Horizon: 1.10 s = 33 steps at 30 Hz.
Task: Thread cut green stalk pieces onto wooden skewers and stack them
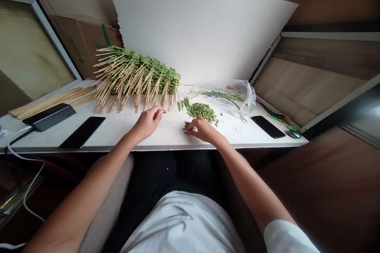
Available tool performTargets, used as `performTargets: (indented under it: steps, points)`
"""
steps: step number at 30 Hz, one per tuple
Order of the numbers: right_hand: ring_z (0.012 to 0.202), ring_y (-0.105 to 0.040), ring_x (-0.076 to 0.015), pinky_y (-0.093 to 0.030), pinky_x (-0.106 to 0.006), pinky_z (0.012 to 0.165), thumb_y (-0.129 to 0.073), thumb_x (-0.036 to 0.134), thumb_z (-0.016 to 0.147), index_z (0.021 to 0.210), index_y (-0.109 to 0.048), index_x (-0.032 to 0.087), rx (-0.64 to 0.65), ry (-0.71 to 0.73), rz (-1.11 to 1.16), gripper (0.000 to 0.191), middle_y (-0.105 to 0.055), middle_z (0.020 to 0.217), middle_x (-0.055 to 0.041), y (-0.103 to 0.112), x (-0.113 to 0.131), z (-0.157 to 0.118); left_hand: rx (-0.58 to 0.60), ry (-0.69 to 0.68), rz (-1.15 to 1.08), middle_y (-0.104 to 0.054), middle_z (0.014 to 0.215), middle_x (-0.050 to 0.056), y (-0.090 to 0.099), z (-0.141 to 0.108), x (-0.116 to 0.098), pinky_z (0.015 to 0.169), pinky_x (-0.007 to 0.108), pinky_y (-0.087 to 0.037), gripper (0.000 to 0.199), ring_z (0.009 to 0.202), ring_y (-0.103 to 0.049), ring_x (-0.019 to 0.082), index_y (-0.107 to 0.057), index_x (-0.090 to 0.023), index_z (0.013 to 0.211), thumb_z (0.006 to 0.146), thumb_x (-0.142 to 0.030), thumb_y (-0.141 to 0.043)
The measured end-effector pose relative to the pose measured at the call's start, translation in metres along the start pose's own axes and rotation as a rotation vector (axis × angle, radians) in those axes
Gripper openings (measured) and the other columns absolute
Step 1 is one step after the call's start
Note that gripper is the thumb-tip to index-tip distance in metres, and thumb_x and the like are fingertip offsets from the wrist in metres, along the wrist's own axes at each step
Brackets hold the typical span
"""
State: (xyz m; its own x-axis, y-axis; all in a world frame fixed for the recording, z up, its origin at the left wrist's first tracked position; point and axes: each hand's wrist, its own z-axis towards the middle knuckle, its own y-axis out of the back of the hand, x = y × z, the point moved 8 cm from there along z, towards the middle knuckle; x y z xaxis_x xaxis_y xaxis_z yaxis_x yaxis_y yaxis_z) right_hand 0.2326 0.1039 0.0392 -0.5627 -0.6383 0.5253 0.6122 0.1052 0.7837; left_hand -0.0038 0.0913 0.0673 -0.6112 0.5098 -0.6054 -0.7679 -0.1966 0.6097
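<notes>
My left hand (150, 123) hovers just above the table in front of the skewered beans, its thumb and fingertips brought together. Whatever is in that pinch, if anything, is too small to make out. My right hand (202, 129) is lowered to the table with its fingers pinched on a short green bean piece at the fingertips. A few bean pieces (187, 125) lie right beside those fingers. Behind the right hand is a loose pile of cut green bean pieces (204, 110), and a short row of pieces (183, 104) lies at its left. Skewered green beans (148, 69) are stacked at the back left, bare stick ends facing me.
Loose bamboo skewers (56, 101) lie at the left, near a black device (49, 116) and a phone (82, 132). At the right are long beans (222, 95) in a clear plastic bag (248, 97) and another phone (268, 126). A white foam board (202, 27) stands behind.
</notes>
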Motion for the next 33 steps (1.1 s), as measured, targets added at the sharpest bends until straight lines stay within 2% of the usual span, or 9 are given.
performTargets:
  steps: [3,9,11,14,17,21,33]
  points:
    - [0.081,-0.070,-0.0247,-0.056,-0.035,0.076,-0.092,0.044,0.081,0.079,-0.086,0.028,-0.103,-0.010,0.196,0.017,-0.080,0.079,-0.0055,0.011,-0.006,0.003,-0.001,-0.006,-0.017,-0.080,0.102,0.009,0.001,0.000,-0.002,0.063,0.028,-0.045,0.037,0.060,-0.055,0.014,-0.073,-0.016,0.113,0.109,-0.044,-0.048]
    - [0.075,-0.070,-0.0164,-0.055,-0.026,0.062,-0.097,0.056,0.067,0.092,-0.085,0.022,-0.411,-0.288,0.810,0.044,-0.080,0.083,-0.0032,0.046,-0.046,0.001,-0.002,-0.025,-0.052,-0.077,0.093,0.008,0.000,-0.001,-0.004,0.058,0.027,-0.042,0.039,0.056,-0.050,0.013,-0.073,-0.016,0.112,0.109,-0.046,-0.048]
    - [0.077,-0.070,-0.0144,-0.056,-0.024,0.063,-0.098,0.056,0.066,0.092,-0.084,0.023,-0.456,-0.315,1.006,0.045,-0.079,0.083,-0.0012,0.049,-0.049,0.001,0.014,-0.024,-0.061,-0.075,0.090,0.006,-0.002,-0.002,-0.005,0.058,0.026,-0.042,0.038,0.056,-0.050,0.013,-0.073,-0.017,0.112,0.110,-0.045,-0.048]
    - [0.092,-0.076,-0.0166,-0.060,-0.024,0.072,-0.100,0.054,0.066,0.092,-0.082,0.024,-0.477,-0.307,1.182,0.043,-0.081,0.094,-0.0013,0.051,-0.046,0.001,0.049,-0.019,-0.060,-0.073,0.086,0.005,-0.005,-0.003,-0.009,0.059,0.027,-0.042,0.037,0.056,-0.049,0.013,-0.073,-0.017,0.113,0.110,-0.046,-0.049]
    - [0.112,-0.077,-0.0212,-0.062,-0.027,0.081,-0.099,0.053,0.068,0.097,-0.081,0.026,-0.507,-0.306,1.243,0.044,-0.083,0.110,-0.0028,0.051,-0.044,0.000,0.066,-0.019,-0.061,-0.073,0.087,0.005,-0.007,-0.005,-0.011,0.060,0.027,-0.043,0.037,0.058,-0.051,0.014,-0.073,-0.018,0.112,0.110,-0.047,-0.049]
    - [0.126,-0.074,-0.0245,-0.063,-0.031,0.090,-0.097,0.053,0.072,0.098,-0.079,0.027,-0.535,-0.310,1.246,0.041,-0.083,0.115,-0.0040,0.051,-0.045,-0.001,0.079,-0.020,-0.056,-0.070,0.080,0.003,-0.008,-0.005,-0.010,0.060,0.027,-0.042,0.039,0.059,-0.052,0.015,-0.074,-0.019,0.111,0.110,-0.049,-0.049]
    - [0.125,-0.075,-0.0280,-0.063,-0.032,0.085,-0.094,0.056,0.071,0.093,-0.079,0.026,-0.601,-0.320,1.151,0.040,-0.084,0.114,-0.0068,0.054,-0.042,-0.004,0.068,-0.037,-0.043,-0.074,0.086,0.006,-0.009,-0.005,-0.009,0.061,0.027,-0.046,0.041,0.060,-0.056,0.015,-0.075,-0.019,0.112,0.109,-0.050,-0.049]
